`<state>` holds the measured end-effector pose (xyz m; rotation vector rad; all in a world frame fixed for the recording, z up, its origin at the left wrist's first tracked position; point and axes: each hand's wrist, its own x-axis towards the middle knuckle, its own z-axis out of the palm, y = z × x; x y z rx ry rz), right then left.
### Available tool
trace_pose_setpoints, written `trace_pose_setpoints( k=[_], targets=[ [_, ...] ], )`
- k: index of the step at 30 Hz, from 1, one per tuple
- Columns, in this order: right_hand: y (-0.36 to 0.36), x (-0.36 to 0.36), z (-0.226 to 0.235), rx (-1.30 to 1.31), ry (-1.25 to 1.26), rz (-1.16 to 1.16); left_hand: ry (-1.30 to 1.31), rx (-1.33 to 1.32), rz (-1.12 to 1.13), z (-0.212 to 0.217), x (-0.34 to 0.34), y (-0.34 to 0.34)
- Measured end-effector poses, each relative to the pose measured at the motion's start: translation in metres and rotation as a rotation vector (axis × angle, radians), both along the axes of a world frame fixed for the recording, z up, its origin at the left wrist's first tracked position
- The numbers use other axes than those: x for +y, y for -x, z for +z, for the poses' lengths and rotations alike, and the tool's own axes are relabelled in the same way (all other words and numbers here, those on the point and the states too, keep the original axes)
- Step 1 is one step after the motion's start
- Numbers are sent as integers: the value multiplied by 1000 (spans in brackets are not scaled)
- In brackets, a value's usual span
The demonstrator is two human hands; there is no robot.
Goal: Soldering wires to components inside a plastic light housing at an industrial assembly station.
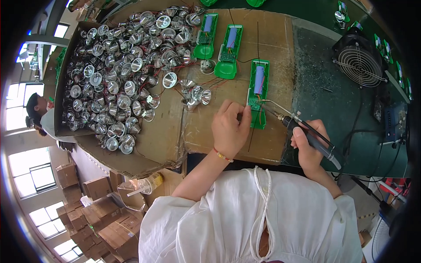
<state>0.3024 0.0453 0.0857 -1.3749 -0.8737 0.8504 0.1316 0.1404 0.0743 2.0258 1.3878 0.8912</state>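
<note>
My right hand [310, 142] grips a soldering iron [313, 141] with a thin bent metal tube running alongside it. The iron's tip and the tube's end reach the circuit board [255, 101] in the nearest green plastic housing [258, 123]. A blue cylindrical battery cell [259, 79] lies in that housing, with red wires beside it. At the housing's left edge is my left hand [230, 126], thumb and fingers pinched together; what is between them is hidden. Two more green housings [226, 70] [203, 51] with cells and boards lie farther off to the left.
A cardboard box [162, 165] full of silvery reflector cups [125, 103] with red wires stands at left. Loose reflectors [201, 95] lie between it and the housings, on a cardboard sheet [278, 48]. A fan [359, 65] and a blue control unit [396, 120] stand at right, with cables.
</note>
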Motion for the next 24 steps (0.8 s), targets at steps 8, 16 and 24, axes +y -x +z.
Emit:
trace_pose_setpoints(
  k=[8, 16, 24],
  targets=[
    [-4, -3, -5, 17, -11, 10, 61, 3, 12, 2, -1, 0],
    [-9, -7, -4, 7, -38, 28, 113, -303, -25, 2, -3, 5],
    [-7, -9, -7, -55, -23, 36, 152, 69, -201, 7, 9, 6]
  ],
)
